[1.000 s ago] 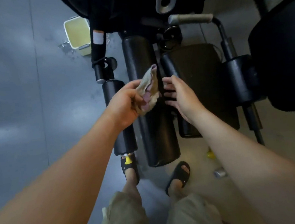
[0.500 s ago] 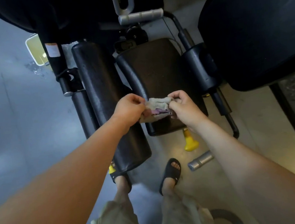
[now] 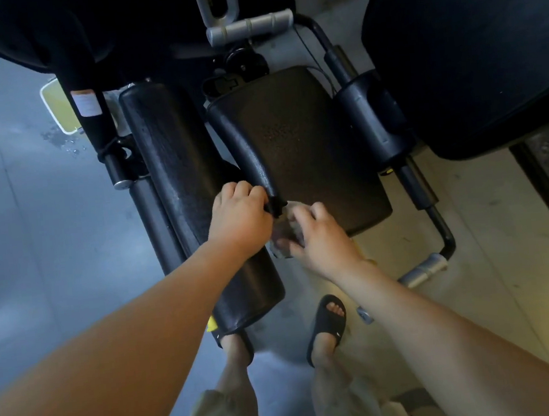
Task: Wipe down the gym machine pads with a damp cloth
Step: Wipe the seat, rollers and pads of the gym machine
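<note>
Looking down over the machine: the left hand (image 3: 239, 217) is clenched at the near corner of the flat seat pad (image 3: 310, 145), fingers curled round its rolled left edge. Just beside it, the right hand (image 3: 320, 238) grasps the cloth (image 3: 284, 237), a pale bunched wad. It's blurred, so I can't make out the folds. The cloth sits right at that near-left corner of the seat pad, between the two hands and touching both the pad's end and the right fingers. The long roller pad (image 3: 195, 194) runs alongside to the left, under the left wrist. A grey handle (image 3: 250, 25) sticks out at the top, and a big dark cushion (image 3: 472, 51) fills the upper right. Over on the grey floor (image 3: 19, 230) stands a yellowish tub (image 3: 57, 107), with water droplets (image 3: 61, 140) spattered next to it. Black sandals (image 3: 329, 322) below, feet planted near the roller's end.
</note>
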Demonstrator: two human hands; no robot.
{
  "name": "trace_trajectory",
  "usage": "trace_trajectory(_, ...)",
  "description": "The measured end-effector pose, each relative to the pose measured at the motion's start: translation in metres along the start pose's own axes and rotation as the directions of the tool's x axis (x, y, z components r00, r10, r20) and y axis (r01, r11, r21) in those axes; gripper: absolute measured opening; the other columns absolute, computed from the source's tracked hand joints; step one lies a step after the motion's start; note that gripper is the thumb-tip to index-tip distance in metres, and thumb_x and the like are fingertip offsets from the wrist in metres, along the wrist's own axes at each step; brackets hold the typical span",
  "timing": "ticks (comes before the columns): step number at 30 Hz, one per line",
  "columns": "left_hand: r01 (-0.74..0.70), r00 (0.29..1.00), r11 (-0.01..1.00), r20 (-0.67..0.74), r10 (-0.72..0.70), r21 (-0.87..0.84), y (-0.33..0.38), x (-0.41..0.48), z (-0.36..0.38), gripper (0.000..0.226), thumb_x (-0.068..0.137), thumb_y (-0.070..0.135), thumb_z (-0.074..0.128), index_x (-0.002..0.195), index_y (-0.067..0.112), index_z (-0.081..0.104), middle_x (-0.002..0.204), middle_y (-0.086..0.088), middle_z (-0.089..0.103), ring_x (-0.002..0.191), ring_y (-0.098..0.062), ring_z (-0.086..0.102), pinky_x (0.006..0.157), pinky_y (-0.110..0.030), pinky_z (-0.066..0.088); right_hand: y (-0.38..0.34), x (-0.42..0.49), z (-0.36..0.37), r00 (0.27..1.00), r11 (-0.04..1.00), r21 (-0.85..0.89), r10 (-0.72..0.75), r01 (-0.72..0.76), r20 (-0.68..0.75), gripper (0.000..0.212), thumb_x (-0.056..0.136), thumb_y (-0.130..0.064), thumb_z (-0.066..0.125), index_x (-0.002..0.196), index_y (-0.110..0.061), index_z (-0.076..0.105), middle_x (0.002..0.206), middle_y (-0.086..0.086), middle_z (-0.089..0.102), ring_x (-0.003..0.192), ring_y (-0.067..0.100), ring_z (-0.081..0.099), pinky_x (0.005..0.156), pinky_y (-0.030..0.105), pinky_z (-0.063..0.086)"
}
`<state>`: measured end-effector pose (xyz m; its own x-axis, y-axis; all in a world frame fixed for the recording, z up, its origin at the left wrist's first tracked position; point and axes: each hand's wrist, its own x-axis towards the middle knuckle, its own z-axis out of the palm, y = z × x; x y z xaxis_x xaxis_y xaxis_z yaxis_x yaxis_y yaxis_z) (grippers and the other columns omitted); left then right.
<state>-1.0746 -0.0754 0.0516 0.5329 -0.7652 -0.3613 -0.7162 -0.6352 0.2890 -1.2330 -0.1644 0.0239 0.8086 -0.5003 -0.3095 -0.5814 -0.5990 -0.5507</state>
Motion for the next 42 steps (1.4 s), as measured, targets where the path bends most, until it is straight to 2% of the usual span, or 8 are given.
trace_trajectory(5,0.013,0.999,0.989,-0.039,-0.007,0.148,-0.023,0.008,0.020,0.043,0.096,0.033,0.044,0.133,0.014,0.055,0.143,-0.008,0.050,0.143,-0.031,0.031,0.126,-0.051,0.007,0.010,0.019,0.010,0.990,0.994,-0.025,-0.106,0.104,-0.096,0.036,0.095,-0.035,0.066,0.128,-0.027,0.053,0.120,0.005,0.048,0.106,0.023,0.057,0.081,0.029,0.053)
trace_trajectory(9,-0.023,0.995,0.958,-0.082,0.049,0.286,-0.022,0.004,0.034,0.040,0.096,0.036,0.036,0.120,0.015,0.061,0.129,-0.005,0.061,0.138,-0.029,0.041,0.124,-0.056,0.010,0.004,0.035,0.010,0.981,0.998,-0.016,-0.065,0.063,-0.184,0.041,0.098,-0.030,0.062,0.136,-0.026,0.048,0.120,0.010,0.050,0.104,0.028,0.057,0.080,0.039,0.057)
trace_trajectory(12,-0.020,0.992,0.962,-0.114,0.053,0.273,-0.023,0.003,0.035,0.038,0.095,0.035,0.036,0.120,0.016,0.059,0.127,-0.005,0.061,0.137,-0.029,0.042,0.125,-0.056,0.010,0.003,0.026,0.015,0.958,0.990,-0.113,-0.114,0.087,-0.261,0.035,0.097,-0.028,0.057,0.131,-0.023,0.053,0.113,0.008,0.053,0.096,0.025,0.058,0.074,0.033,0.054)
trace_trajectory(15,-0.028,0.987,0.968,-0.148,0.067,0.251,-0.023,0.001,0.034,0.040,0.096,0.035,0.042,0.129,0.017,0.054,0.130,-0.004,0.059,0.136,-0.027,0.044,0.124,-0.056,0.013,0.010,0.002,0.024,0.962,0.969,-0.195,-0.189,0.150,-0.197,0.024,0.092,-0.031,0.057,0.114,-0.022,0.060,0.103,0.003,0.052,0.089,0.019,0.053,0.068,0.025,0.047)
trace_trajectory(19,-0.035,0.978,0.971,-0.191,0.081,0.236,-0.024,0.002,0.036,0.046,0.096,0.036,0.044,0.138,0.019,0.050,0.135,-0.002,0.058,0.135,-0.026,0.046,0.124,-0.055,0.014,0.016,0.014,0.022,0.952,0.962,-0.161,-0.247,0.220,-0.180,0.030,0.089,-0.023,0.059,0.118,-0.017,0.063,0.099,0.006,0.052,0.085,0.022,0.054,0.064,0.029,0.049)
trace_trajectory(25,-0.034,0.968,0.970,-0.232,0.091,0.240,-0.026,0.002,0.041,0.049,0.093,0.037,0.040,0.137,0.019,0.052,0.128,-0.001,0.062,0.130,-0.027,0.050,0.123,-0.056,0.016,0.004,0.062,0.009,0.955,0.990,-0.064,-0.136,0.124,-0.264,0.013,0.092,-0.016,0.059,0.104,-0.012,0.056,0.101,0.008,0.048,0.085,0.021,0.053,0.067,0.029,0.048)
trace_trajectory(33,-0.034,0.973,0.975,-0.217,0.083,0.218,-0.025,0.002,0.039,0.046,0.096,0.038,0.043,0.139,0.023,0.050,0.134,0.002,0.061,0.134,-0.024,0.048,0.124,-0.056,0.014,-0.001,0.041,0.002,0.967,0.999,0.026,-0.035,0.043,-0.253,0.037,0.092,-0.045,0.064,0.118,-0.026,0.045,0.110,-0.007,0.058,0.099,0.013,0.062,0.081,0.031,0.055)
trace_trajectory(42,-0.097,0.952,0.973,-0.265,0.152,0.208,-0.034,0.001,0.047,0.058,0.093,0.037,0.036,0.149,0.026,0.037,0.142,0.002,0.055,0.132,-0.024,0.049,0.124,-0.056,0.012,-0.013,0.021,0.034,0.890,0.982,0.182,0.120,-0.042,-0.439,0.038,0.094,-0.043,0.065,0.123,-0.024,0.050,0.117,-0.006,0.058,0.105,0.007,0.051,0.085,0.024,0.047)
